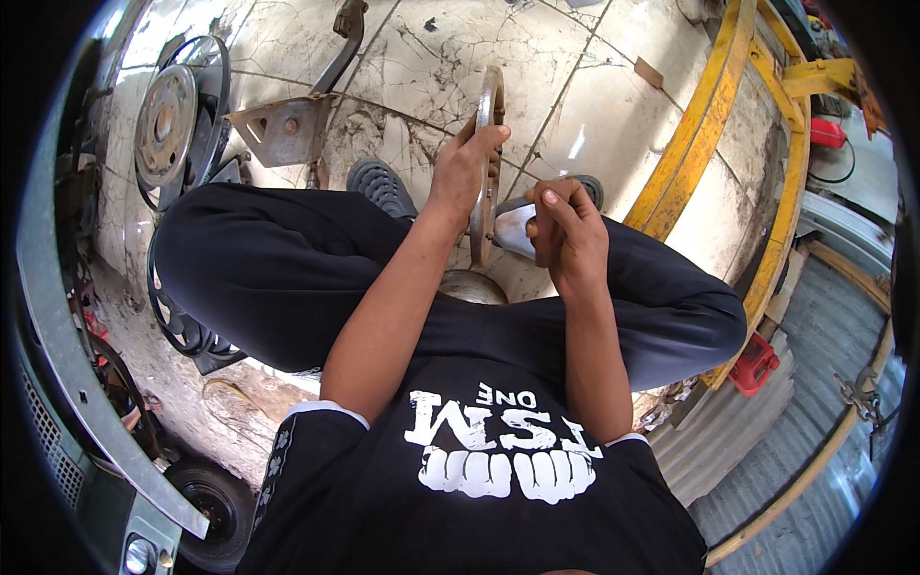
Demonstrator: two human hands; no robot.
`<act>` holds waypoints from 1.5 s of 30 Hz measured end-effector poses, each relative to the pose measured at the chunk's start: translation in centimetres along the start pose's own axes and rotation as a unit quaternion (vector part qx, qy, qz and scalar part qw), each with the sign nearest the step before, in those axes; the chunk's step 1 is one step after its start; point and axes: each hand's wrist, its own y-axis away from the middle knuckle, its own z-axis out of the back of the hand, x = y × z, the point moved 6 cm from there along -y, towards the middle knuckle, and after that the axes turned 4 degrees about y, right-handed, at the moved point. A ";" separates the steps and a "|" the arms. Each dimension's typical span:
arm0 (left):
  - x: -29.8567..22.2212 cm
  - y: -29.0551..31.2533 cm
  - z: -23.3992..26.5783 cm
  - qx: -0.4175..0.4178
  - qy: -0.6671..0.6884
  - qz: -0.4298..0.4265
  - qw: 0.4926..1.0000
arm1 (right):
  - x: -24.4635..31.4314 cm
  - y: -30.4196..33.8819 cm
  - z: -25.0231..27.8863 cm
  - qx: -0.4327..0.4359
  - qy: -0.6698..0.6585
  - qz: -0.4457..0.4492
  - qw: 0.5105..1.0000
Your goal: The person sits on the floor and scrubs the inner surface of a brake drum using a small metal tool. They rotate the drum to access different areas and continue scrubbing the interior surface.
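In the upper middle of the frame the left hand grasps the metal disc on edge, its long axis vertical. The right hand, just to its right, clenches a pale cloth touching the disc's lower face.
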 end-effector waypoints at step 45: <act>-0.2 1.2 -1.0 -0.021 0.007 -0.031 0.999 | -4.2 -1.3 -2.0 -0.109 0.144 0.046 0.983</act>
